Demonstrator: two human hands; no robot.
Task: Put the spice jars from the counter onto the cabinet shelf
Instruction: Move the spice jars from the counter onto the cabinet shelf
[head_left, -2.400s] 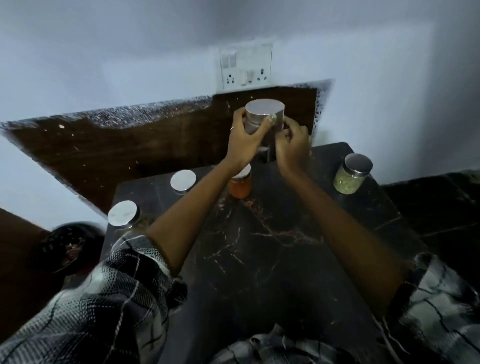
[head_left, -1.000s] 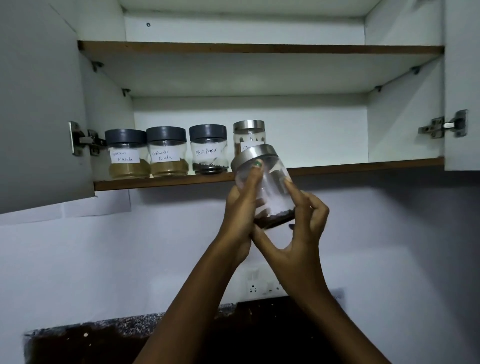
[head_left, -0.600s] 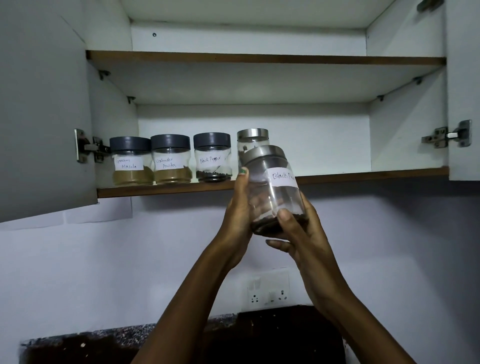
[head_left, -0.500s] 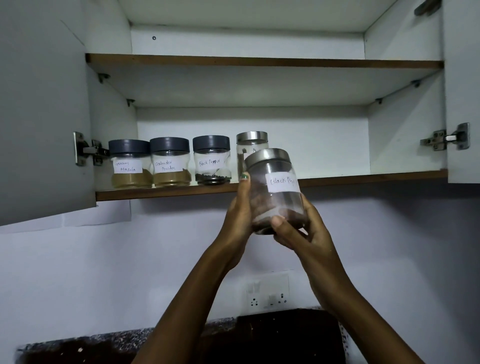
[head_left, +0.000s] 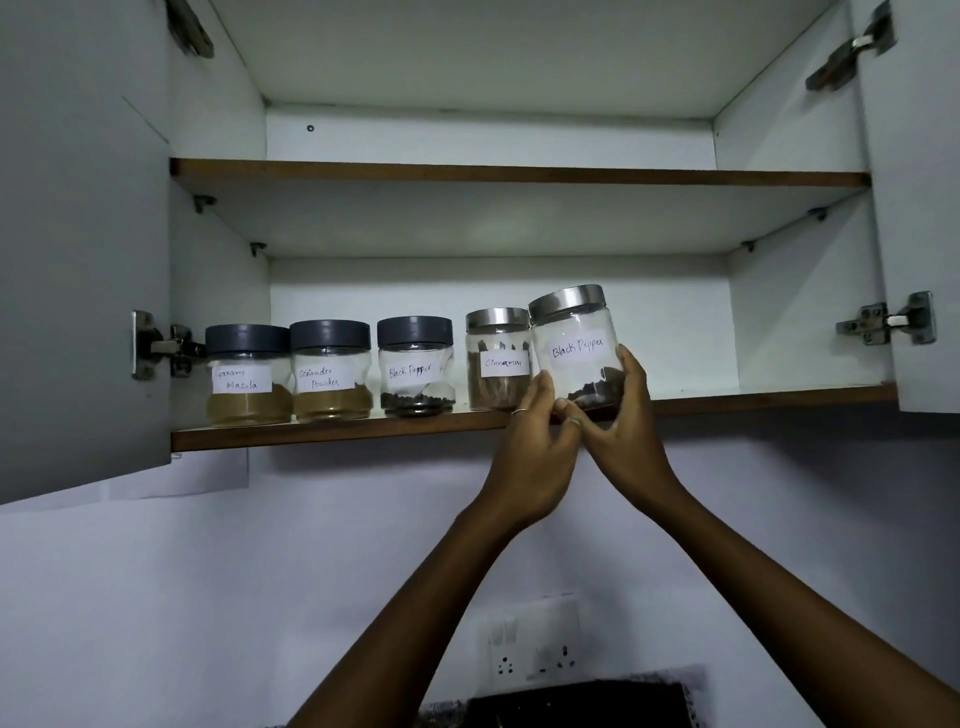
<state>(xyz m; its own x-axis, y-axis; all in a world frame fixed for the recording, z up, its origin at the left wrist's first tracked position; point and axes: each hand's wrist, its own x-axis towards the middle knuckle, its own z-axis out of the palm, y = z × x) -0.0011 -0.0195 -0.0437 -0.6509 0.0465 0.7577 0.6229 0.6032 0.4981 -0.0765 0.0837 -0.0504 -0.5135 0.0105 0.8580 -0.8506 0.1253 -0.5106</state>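
Gripping the Black Pepper jar (head_left: 576, 353) at its lower body, the left hand (head_left: 535, 457) and right hand (head_left: 626, 426) curl their fingers round the base from either side. The jar sits tilted at the front edge of the lower cabinet shelf (head_left: 332, 428), just beside the Cinnamon jar (head_left: 496, 358). Judged clear-walled, rigid, breakable if glass, smooth and light, being nearly empty. Hold low on the wall, not by the steel lid (head_left: 567, 300)

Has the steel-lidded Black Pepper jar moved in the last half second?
Yes. The Black Pepper jar has risen from below the lower shelf's front edge up to it, beside the Cinnamon jar.
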